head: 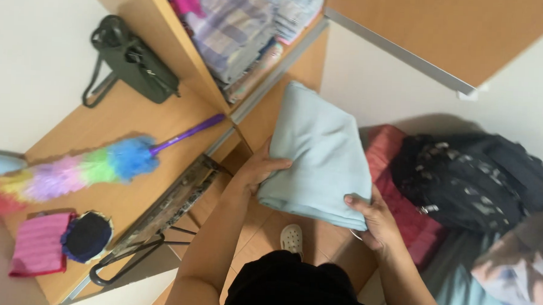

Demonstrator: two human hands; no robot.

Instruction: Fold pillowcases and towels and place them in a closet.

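Observation:
I hold a folded pale blue-green cloth (320, 154) in front of me with both hands. My left hand (260, 169) grips its left edge, thumb on top. Under its lower right corner my right hand (373, 223) pinches the fold. The cloth is lifted above the floor, close to an open wooden wardrobe (300, 62) whose shelf carries a stack of folded checked fabrics (240, 29). My foot in a pale clog (292, 237) shows below the cloth.
A rainbow feather duster (88, 166) with a purple handle lies on a wooden surface (133, 116) at left, beside a dark green bag (132, 61), a pink cloth (38, 243) and a dark round object (88, 236). A black backpack (472, 179) rests on red fabric (398, 182) at right.

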